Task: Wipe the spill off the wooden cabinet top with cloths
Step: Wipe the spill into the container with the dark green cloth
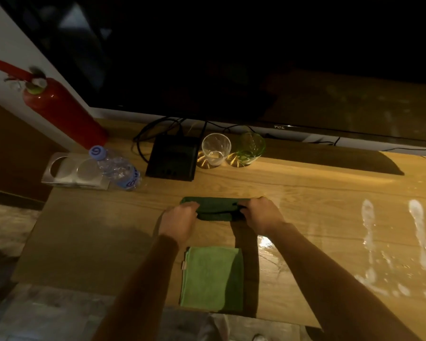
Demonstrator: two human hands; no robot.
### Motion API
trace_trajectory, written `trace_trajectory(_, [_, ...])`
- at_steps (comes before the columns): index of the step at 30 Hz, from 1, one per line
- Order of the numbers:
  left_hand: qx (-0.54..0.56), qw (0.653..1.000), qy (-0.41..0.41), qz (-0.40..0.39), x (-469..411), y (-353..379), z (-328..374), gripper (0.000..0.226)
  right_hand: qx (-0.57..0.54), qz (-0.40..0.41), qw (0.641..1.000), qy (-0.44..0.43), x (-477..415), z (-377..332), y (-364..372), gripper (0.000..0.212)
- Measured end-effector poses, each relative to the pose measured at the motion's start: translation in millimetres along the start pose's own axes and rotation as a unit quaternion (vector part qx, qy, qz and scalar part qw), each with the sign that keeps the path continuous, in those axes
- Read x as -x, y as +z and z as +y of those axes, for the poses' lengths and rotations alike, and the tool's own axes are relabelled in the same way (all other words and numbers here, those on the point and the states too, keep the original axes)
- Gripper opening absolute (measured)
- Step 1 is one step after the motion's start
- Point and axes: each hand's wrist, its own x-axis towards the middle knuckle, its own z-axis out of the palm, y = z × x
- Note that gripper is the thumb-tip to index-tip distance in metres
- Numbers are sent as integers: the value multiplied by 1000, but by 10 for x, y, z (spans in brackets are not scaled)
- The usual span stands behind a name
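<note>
**Both hands clamp a dark cloth on the wet cabinet top**

Nearest, a folded light green cloth [212, 279] lies on the wooden cabinet top [96, 242]; the spill [391, 242] glistens rightward. Beyond, left hand [178, 221] and right hand [262, 214] pinch the dark green cloth [217, 209]. Farthest, the television [231, 57] reads "TCL"

Folded dark cloth [217, 208], light cloth [212, 279] flat
</note>
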Motion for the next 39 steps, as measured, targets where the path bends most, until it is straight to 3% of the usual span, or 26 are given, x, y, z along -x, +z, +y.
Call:
trace_trajectory(9, [160, 986, -11, -51, 74, -689, 484, 26, -48, 31, 998, -36, 266, 223, -769, 21])
trace_trajectory(18, [142, 980, 45, -134, 416, -1326, 1186, 15, -47, 57, 995, -61, 1117, 423, -1511, 21])
trace_trajectory(23, [117, 981, 70, -139, 812, -1614, 1849, 9, -53, 51, 995, -71, 1853, 744, -1812, 15])
trace_trajectory(27, [94, 983, 99, -126, 1198, -1560, 2511, 12, -44, 73, 995, -51, 2550, 1104, -1895, 12])
trace_trajectory(32, [140, 975, 125, -122, 1697, -1262, 3428, 13, -32, 109, 993, -21, 3568, 1667, -1917, 11])
trace_trajectory(39, [167, 961, 174, -138, 2196, -614, 4577, 10, -75, 101, 989, 72, 4799, 2542, -1740, 20])
